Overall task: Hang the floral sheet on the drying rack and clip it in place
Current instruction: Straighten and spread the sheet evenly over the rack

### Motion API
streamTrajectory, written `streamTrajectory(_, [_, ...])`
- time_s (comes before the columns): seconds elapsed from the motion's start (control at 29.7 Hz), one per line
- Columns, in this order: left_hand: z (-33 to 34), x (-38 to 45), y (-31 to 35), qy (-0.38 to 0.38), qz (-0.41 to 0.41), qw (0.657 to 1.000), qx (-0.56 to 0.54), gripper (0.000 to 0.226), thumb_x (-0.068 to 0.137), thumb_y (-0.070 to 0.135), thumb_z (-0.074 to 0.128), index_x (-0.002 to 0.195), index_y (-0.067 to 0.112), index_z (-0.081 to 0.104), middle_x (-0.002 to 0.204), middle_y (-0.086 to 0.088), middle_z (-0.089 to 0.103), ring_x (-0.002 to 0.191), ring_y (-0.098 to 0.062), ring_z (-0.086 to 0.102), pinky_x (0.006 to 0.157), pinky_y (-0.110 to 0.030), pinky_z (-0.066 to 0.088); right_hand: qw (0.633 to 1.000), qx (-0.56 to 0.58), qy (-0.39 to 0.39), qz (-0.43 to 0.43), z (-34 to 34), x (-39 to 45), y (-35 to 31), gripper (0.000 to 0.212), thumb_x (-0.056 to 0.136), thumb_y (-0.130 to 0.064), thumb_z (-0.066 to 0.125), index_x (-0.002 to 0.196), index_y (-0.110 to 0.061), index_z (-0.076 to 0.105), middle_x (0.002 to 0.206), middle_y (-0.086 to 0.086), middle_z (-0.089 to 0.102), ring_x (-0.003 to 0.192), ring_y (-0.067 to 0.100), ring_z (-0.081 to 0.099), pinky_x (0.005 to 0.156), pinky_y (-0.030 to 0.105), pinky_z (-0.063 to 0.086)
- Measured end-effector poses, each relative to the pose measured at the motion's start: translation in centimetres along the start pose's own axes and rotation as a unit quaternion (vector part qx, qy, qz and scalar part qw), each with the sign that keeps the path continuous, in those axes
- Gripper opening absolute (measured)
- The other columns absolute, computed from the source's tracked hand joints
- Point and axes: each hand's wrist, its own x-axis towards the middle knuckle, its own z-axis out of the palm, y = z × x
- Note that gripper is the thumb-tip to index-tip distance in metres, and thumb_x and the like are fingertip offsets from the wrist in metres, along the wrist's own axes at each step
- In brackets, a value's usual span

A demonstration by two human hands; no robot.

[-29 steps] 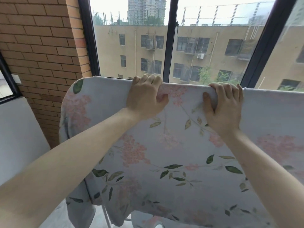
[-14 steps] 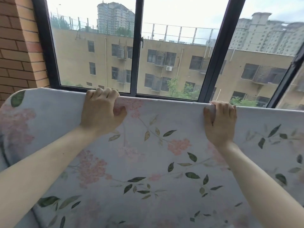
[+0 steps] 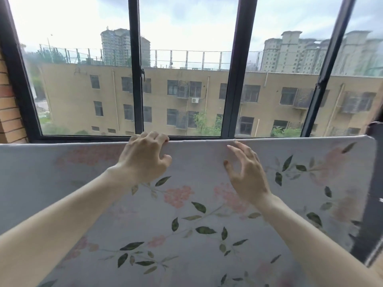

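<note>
The pale grey cotton sheet printed with pink blossoms and green leaves (image 3: 207, 214) hung draped just below the black-framed window (image 3: 232, 79). The left hand (image 3: 145, 158) gripped its top fold, fingers curled over; the right hand (image 3: 246, 172) hovered beside it, fingers spread, holding nothing. Best to pull the fold level before clipping; no clips showed.

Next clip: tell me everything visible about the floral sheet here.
The pale grey fabric floral sheet, printed with pink blossom clusters and dark green leaves, hangs spread flat below the black-framed window. Its top edge runs straight and taut, folded over a hidden support. The left hand grips that edge, fingers curled over it; the right hand is open, its fingertips at the edge. No clips show.
</note>
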Motion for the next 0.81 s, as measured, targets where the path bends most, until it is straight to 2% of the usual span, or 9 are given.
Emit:
streamTrajectory(0.17, [3.4,2.5,11.6,-0.027,0.065,0.997,-0.015,0.062,0.092,0.038,0.059,0.15,0.023,0.043,0.152,0.003,0.044,0.14,-0.024,0.039,0.119,-0.037,0.026,0.997,-0.011,-0.069,0.041,-7.6,-3.6,7.6,0.056,0.1,-0.041,0.06,0.153,-0.027,0.045,0.163,-0.009,0.033,0.151,0.013,0.028,0.123,0.039,0.029])
streamTrajectory(0.2, [3.6,2.3,11.8,-0.032,0.069,0.997,-0.016,0.065,0.091,0.038,0.06,0.152,0.023,0.042,0.155,0.004,0.04,0.142,-0.023,0.037,0.12,-0.037,0.024,0.996,-0.009,-0.077,0.041,-7.7,-3.9,7.8,0.057,0.1,-0.041,0.06,0.153,-0.028,0.044,0.163,-0.01,0.032,0.151,0.012,0.028,0.123,0.036,0.029])
streamTrajectory(0.24, [4.9,3.1,16.2,-0.032,0.089,0.995,-0.035,0.067,0.09,0.037,0.061,0.153,0.024,0.042,0.156,0.005,0.039,0.144,-0.022,0.035,0.121,-0.036,0.022,0.995,-0.02,-0.081,0.054,-10.8,-5.2,10.8,0.057,0.1,-0.041,0.06,0.152,-0.027,0.044,0.162,-0.01,0.033,0.151,0.012,0.028,0.122,0.034,0.028])
streamTrajectory(0.27, [5.1,3.0,16.7,-0.041,0.094,0.994,-0.041,0.067,0.089,0.037,0.062,0.153,0.025,0.043,0.157,0.006,0.039,0.145,-0.02,0.035,0.122,-0.035,0.022,0.995,-0.022,-0.084,0.053,-11.1,-5.5,11.0,0.057,0.1,-0.041,0.06,0.152,-0.027,0.044,0.162,-0.01,0.033,0.15,0.011,0.028,0.12,0.031,0.028])
streamTrajectory(0.44, [9.4,3.0,27.8,-0.08,0.187,0.975,-0.086,0.059,0.087,0.041,0.063,0.144,0.033,0.05,0.151,0.013,0.043,0.136,-0.014,0.043,0.114,-0.031,0.032,0.99,-0.022,-0.094,0.1,-18.2,-9.9,18.0,0.056,0.099,-0.039,0.062,0.151,-0.026,0.044,0.157,-0.013,0.037,0.146,0.009,0.033,0.12,0.03,0.031])
streamTrajectory(0.57, [13.2,2.2,36.1,-0.13,0.242,0.954,-0.12,0.055,0.091,0.036,0.06,0.144,0.033,0.048,0.152,0.017,0.039,0.137,-0.011,0.041,0.111,-0.028,0.034,0.979,-0.019,-0.129,0.154,-22.6,-14.8,23.9,0.057,0.099,-0.041,0.061,0.151,-0.032,0.041,0.154,-0.02,0.037,0.142,0.003,0.036,0.115,0.025,0.034])
streamTrajectory(0.64, [14.2,1.7,38.2,-0.147,0.249,0.947,-0.139,0.052,0.093,0.034,0.06,0.143,0.032,0.049,0.152,0.017,0.038,0.136,-0.01,0.041,0.11,-0.026,0.034,0.977,-0.02,-0.135,0.165,-23.8,-16.5,25.2,0.056,0.098,-0.041,0.062,0.15,-0.034,0.042,0.152,-0.022,0.038,0.14,-0.001,0.038,0.117,0.026,0.034])
streamTrajectory(0.74, [16.4,1.6,42.7,-0.178,0.255,0.933,-0.183,0.049,0.094,0.032,0.062,0.142,0.032,0.051,0.149,0.018,0.039,0.124,-0.007,0.046,0.107,-0.023,0.036,0.971,-0.017,-0.118,0.206,-26.2,-19.1,28.0,0.054,0.098,-0.039,0.064,0.148,-0.036,0.043,0.149,-0.027,0.037,0.135,-0.009,0.037,0.113,0.018,0.03])
streamTrajectory(0.81, [18.6,2.1,46.5,-0.191,0.267,0.921,-0.211,0.049,0.094,0.031,0.063,0.142,0.033,0.052,0.148,0.019,0.041,0.129,-0.007,0.046,0.108,-0.022,0.037,0.963,-0.015,-0.105,0.246,-28.0,-21.3,30.5,0.054,0.098,-0.039,0.064,0.148,-0.038,0.043,0.147,-0.03,0.037,0.133,-0.011,0.036,0.111,0.016,0.029])
